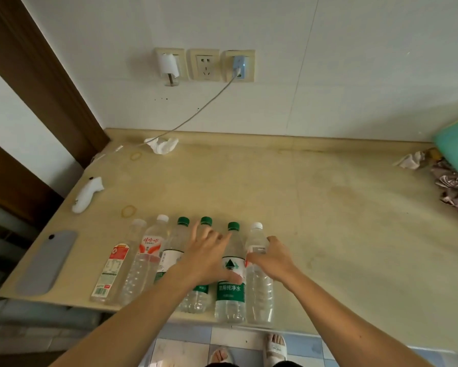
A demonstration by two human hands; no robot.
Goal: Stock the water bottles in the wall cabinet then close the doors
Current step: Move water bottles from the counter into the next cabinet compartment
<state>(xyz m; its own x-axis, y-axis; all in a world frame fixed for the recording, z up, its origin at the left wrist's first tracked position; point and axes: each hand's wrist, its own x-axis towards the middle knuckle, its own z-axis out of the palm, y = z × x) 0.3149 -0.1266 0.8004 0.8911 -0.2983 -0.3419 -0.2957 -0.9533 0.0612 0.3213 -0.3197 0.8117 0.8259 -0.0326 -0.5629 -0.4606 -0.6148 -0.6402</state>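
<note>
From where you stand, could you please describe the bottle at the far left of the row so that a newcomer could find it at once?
Start at the beige countertop and find the row of six water bottles standing along its near edge. The one you want, the red-labelled bottle, ends the row at the left, nearest the grey phone. Its label is a tall red-and-white panel and its cap is clear, whereas three others have green caps.

A lived-in home: a stained beige desk [328,207] against a white wall with yellowed sockets [204,65], crumpled tissues [162,145], tiled floor [185,337] and slippered feet [275,345] below.
</note>
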